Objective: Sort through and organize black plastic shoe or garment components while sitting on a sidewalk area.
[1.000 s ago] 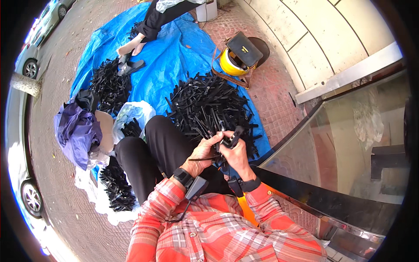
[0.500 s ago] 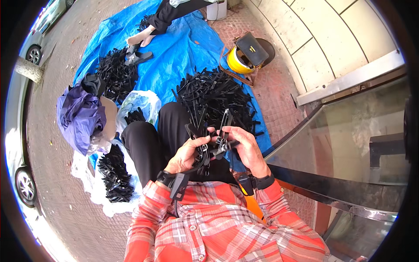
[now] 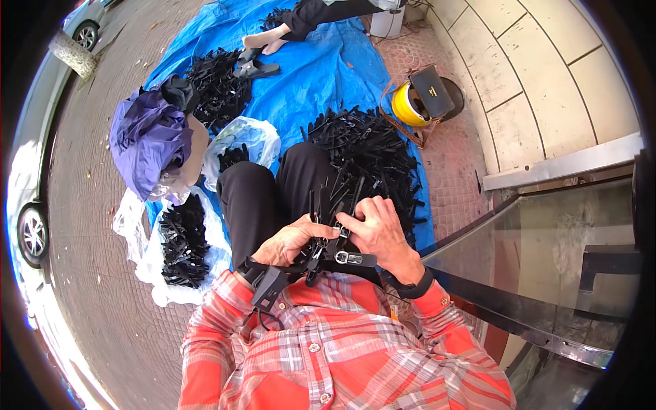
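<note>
Gripping black buckled straps (image 3: pixel 318 247) in the left hand (image 3: pixel 287 242), pinching them in the right hand (image 3: pixel 379 232), over the lap (image 3: pixel 244 205) near the blue tarp's (image 3: pixel 307 75) closest edge. Probably feeling light and bendy, best held by the bands (image 3: pixel 368 261) beside the buckles (image 3: pixel 342 257). Now curling right fingers (image 3: pixel 383 207), straighter half a second ago.

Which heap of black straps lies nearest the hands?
The large heap on the blue tarp, just beyond the right hand. The other heaps lie farther off, all to its left.
</note>
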